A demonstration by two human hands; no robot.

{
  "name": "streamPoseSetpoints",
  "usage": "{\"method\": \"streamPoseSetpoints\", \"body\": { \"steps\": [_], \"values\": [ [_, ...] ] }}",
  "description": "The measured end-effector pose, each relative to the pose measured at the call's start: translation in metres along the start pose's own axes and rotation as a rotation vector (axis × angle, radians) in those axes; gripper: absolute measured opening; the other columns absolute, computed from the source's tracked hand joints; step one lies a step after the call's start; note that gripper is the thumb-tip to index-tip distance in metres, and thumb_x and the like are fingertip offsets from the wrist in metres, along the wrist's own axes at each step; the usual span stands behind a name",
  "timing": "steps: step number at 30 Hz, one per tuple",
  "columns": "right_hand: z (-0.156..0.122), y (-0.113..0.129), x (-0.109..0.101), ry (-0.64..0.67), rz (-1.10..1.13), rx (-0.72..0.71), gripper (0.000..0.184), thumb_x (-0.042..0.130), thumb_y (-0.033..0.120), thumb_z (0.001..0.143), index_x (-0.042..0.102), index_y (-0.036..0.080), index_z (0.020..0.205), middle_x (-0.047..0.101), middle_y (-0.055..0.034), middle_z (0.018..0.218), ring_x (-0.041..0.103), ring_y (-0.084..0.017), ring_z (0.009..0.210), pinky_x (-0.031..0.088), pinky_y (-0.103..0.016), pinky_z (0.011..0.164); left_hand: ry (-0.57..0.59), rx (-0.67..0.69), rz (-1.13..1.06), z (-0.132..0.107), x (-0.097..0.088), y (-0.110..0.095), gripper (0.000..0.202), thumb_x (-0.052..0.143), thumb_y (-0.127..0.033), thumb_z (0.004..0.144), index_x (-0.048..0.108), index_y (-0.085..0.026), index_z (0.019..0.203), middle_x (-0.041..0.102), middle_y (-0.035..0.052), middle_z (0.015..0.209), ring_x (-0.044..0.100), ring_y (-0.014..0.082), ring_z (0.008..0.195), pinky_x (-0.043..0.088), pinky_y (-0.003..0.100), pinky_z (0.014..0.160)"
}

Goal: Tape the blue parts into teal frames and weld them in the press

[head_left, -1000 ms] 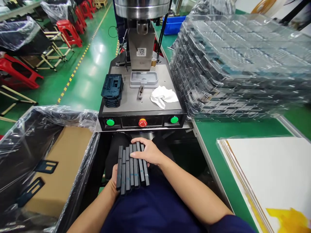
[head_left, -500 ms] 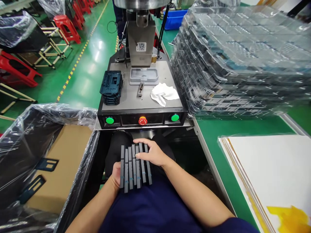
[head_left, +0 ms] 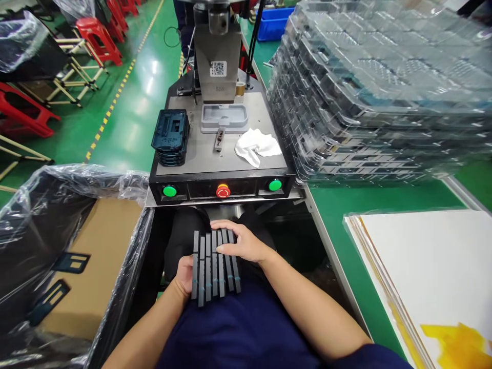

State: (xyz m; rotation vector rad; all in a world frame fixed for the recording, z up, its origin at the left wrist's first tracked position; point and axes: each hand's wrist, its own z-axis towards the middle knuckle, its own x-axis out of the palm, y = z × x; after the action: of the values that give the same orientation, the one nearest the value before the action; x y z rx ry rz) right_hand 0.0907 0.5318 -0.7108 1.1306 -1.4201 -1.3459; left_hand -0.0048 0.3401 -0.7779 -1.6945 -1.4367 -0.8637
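On my lap I hold a row of several dark flat plastic parts (head_left: 213, 271) standing on edge. My left hand (head_left: 184, 274) grips the row from its left side and underneath. My right hand (head_left: 240, 243) presses on the row's top and right side, fingers spread over the parts. Just beyond my hands is a press machine (head_left: 219, 154) with two green buttons and a red button on its front. On its plate sit a stack of dark blue parts (head_left: 171, 136), a grey fixture (head_left: 224, 117) and a white cloth (head_left: 255, 146).
A tall stack of clear plastic trays (head_left: 369, 97) fills the green bench at right. White sheets (head_left: 426, 266) lie at the near right. At left a plastic-lined box (head_left: 65, 256) holds cardboard and two dark parts. Red stools stand on the green floor behind.
The view has shifted slightly forward and down. My hands have squared up the row of parts a little; they stay on my lap.
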Motion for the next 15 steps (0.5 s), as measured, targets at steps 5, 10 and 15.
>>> {"method": "streamPoseSetpoints", "body": {
  "steps": [5, 10, 15],
  "values": [
    [0.0, -0.001, 0.003, -0.035, 0.067, 0.189, 0.049, 0.061, 0.051, 0.081, 0.059, 0.025, 0.122, 0.061, -0.0036, 0.119, 0.057, -0.021, 0.109, 0.043, -0.042, 0.1, 0.001, 0.002, 0.014, 0.003, -0.008, 0.003, 0.035, 0.057, -0.014, 0.063, 0.07, -0.009, 0.095, 0.071, 0.0145, 0.095, 0.064, 0.0345, 0.095, 0.047, 0.048, 0.089],
    [0.003, 0.002, 0.003, -0.07, 0.015, 0.232, 0.049, 0.047, 0.059, 0.087, 0.064, 0.025, 0.118, 0.064, -0.004, 0.116, 0.057, -0.022, 0.111, 0.042, -0.042, 0.102, -0.004, 0.006, 0.018, 0.004, -0.02, 0.004, 0.026, 0.059, -0.017, 0.063, 0.071, -0.01, 0.085, 0.071, 0.0145, 0.092, 0.065, 0.0349, 0.094, 0.048, 0.048, 0.089],
    [0.003, 0.005, 0.002, -0.105, -0.082, 0.193, 0.048, 0.049, 0.059, 0.087, 0.07, 0.021, 0.107, 0.068, -0.0056, 0.111, 0.06, -0.023, 0.105, 0.044, -0.041, 0.098, 0.005, -0.027, 0.034, 0.002, -0.022, 0.003, 0.024, 0.06, -0.023, 0.067, 0.073, -0.008, 0.082, 0.072, 0.0147, 0.08, 0.066, 0.0355, 0.09, 0.049, 0.049, 0.087]
  ]
}}
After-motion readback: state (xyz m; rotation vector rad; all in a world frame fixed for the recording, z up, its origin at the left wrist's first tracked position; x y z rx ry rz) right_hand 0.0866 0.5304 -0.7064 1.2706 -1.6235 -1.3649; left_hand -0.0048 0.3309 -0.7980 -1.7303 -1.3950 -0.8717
